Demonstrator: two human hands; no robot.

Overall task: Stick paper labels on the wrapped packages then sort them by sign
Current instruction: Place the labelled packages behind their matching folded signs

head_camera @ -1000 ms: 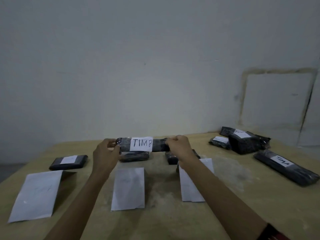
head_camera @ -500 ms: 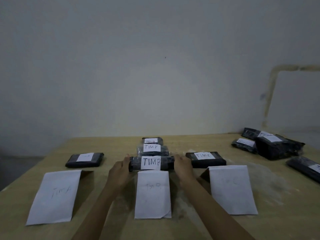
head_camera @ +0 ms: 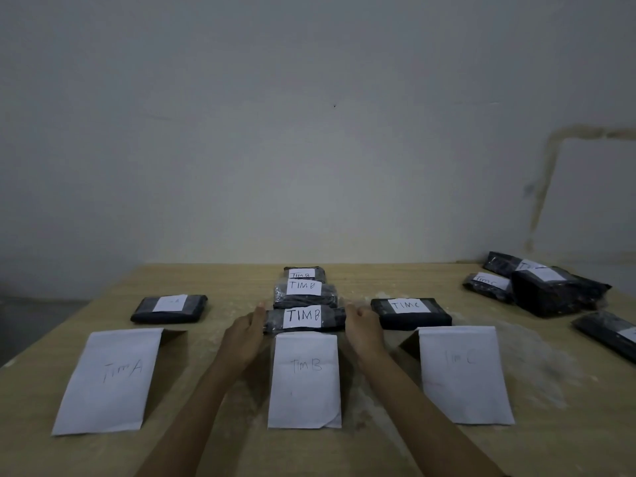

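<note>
Three white paper signs stand on the wooden surface (head_camera: 241, 280). The middle sign (head_camera: 304, 376) says "Tim B". To the left of the middle sign is a sign (head_camera: 110, 376) that says "Tim A". To its right is a sign (head_camera: 463, 373) with faint writing that looks like "Tim C".

Just behind the middle sign lies a black package (head_camera: 304, 318) with a white label that says "TIMB". The left hand (head_camera: 242, 333) holds its left end and the right hand (head_camera: 363, 330) holds its right end, fingers curled at the ends. The package sits on the surface and touches the top edge of the middle sign.

Farther behind the middle sign are two more black packages (head_camera: 304, 292), in a row, and both labels say "TIMB".

Behind and to the right of the middle sign lies a flat package (head_camera: 409, 313) that says "TIMC". Behind and to the left lies another package (head_camera: 170, 308); its label is too faint to read.

Far right of the middle sign is a pile of black packages (head_camera: 550, 290). One label there looks like "Tim C".
</note>
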